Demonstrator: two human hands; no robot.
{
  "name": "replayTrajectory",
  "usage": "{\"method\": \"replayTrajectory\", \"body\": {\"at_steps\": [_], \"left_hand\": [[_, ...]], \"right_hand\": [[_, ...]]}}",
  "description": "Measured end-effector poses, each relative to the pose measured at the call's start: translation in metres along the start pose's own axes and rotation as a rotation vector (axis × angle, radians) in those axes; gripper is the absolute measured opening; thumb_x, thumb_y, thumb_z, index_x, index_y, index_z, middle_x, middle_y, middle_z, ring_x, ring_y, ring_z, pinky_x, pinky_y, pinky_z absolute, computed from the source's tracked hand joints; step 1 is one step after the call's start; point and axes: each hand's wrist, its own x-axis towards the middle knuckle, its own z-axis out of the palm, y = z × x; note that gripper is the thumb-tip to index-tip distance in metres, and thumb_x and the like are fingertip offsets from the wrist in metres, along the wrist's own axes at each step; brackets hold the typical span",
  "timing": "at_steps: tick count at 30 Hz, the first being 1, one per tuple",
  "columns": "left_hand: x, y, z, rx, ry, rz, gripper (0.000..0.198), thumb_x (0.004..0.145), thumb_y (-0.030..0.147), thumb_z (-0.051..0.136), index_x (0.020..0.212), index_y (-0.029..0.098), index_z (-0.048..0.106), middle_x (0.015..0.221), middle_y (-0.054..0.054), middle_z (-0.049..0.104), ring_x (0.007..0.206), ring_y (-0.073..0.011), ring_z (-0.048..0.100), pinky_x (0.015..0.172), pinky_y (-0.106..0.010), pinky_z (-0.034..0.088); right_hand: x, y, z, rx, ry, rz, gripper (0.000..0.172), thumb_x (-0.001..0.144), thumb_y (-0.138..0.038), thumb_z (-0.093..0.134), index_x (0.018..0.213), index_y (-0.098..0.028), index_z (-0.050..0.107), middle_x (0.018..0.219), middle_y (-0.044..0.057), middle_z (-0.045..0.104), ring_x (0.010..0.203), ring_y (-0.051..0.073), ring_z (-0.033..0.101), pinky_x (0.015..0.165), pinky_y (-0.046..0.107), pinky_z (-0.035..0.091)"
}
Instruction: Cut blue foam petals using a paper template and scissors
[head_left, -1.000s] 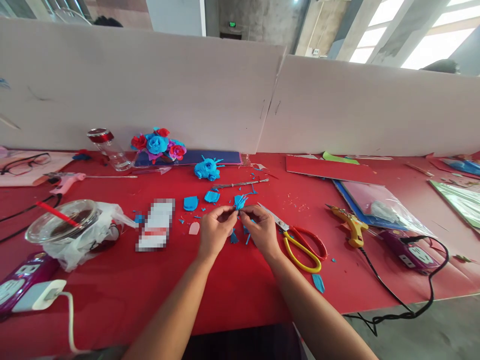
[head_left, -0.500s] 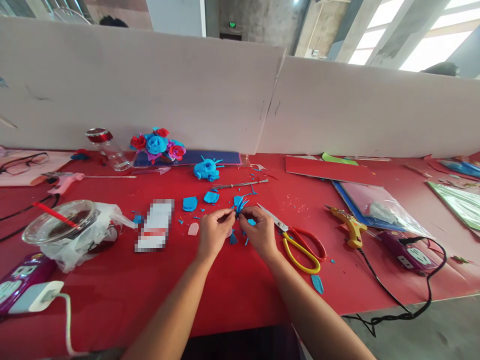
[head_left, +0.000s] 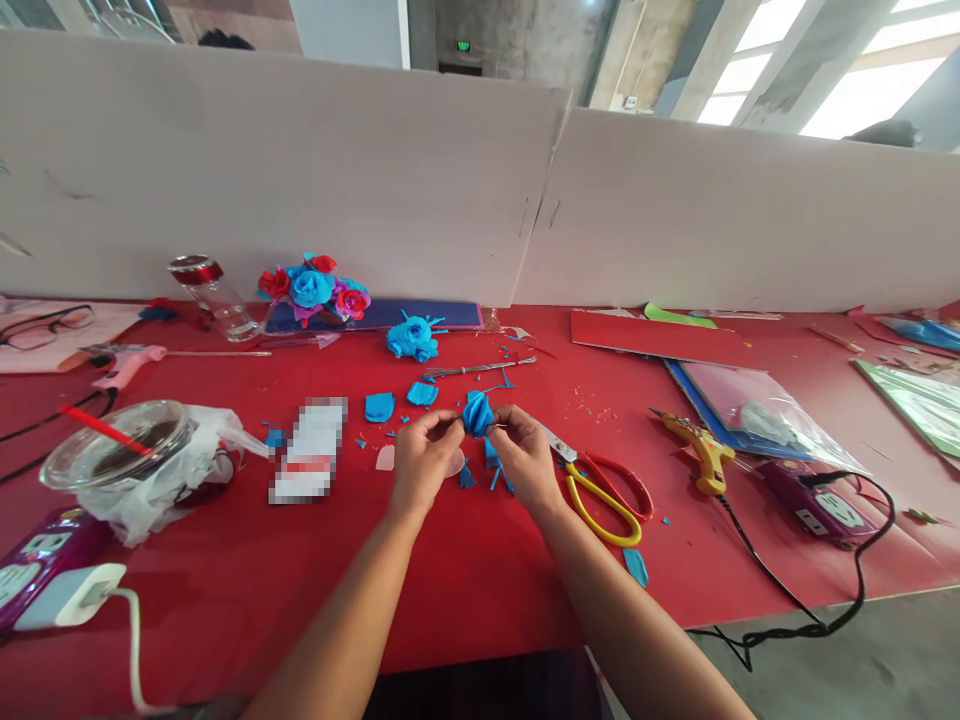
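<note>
My left hand (head_left: 422, 462) and my right hand (head_left: 524, 458) meet over the red table (head_left: 480, 580), both pinched on a small blue paper flower piece (head_left: 477, 412) held just above the surface. Blue paper scraps (head_left: 466, 476) lie under and between my hands. Cut blue petals (head_left: 380, 406) rest to the left of the piece. A finished blue paper flower (head_left: 412, 338) sits farther back, near thin wires (head_left: 480, 368).
Yellow-and-red scissors (head_left: 600, 488) lie right of my right hand. A yellow glue gun (head_left: 701, 450) with a black cord is farther right. A bouquet of paper flowers (head_left: 311, 289), a glass bowl in plastic (head_left: 124, 448) and white dividers (head_left: 300, 170) stand around.
The blue piece between my fingers has turned from a spiky fringed look to a rounder, folded shape and sits slightly higher. My hands have stayed in about the same place.
</note>
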Motion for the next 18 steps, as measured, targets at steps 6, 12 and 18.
{"method": "replayTrajectory", "body": {"at_steps": [6,12,18], "left_hand": [[-0.0003,0.0026,0.0006,-0.041,-0.114,0.071,0.017,0.074,0.031,0.062,0.079,0.019,0.072,0.085,-0.004,0.068,0.081,-0.0171,0.061,0.075,-0.025,0.046],[0.0005,0.0026,-0.0001,-0.148,-0.073,-0.048,0.015,0.070,0.031,0.063,0.075,0.017,0.066,0.071,0.000,0.062,0.067,-0.0131,0.054,0.066,-0.023,0.042],[0.0082,0.0010,-0.0087,-0.285,-0.042,-0.093,0.006,0.071,0.025,0.056,0.069,0.019,0.058,0.058,0.004,0.052,0.056,-0.0101,0.045,0.057,-0.022,0.037]], "right_hand": [[-0.0025,-0.0018,0.0020,0.014,-0.043,-0.042,0.014,0.073,-0.027,0.063,0.085,-0.020,0.058,0.076,-0.001,0.061,0.067,0.013,0.057,0.062,0.024,0.046],[0.0018,0.0043,0.0001,0.045,-0.006,0.042,0.019,0.078,-0.039,0.061,0.082,-0.020,0.061,0.072,0.001,0.066,0.065,0.016,0.060,0.065,0.030,0.052],[0.0057,0.0046,-0.0069,0.012,0.136,0.049,0.020,0.079,-0.039,0.060,0.084,-0.019,0.063,0.070,0.001,0.067,0.062,0.015,0.061,0.062,0.029,0.053]]}}
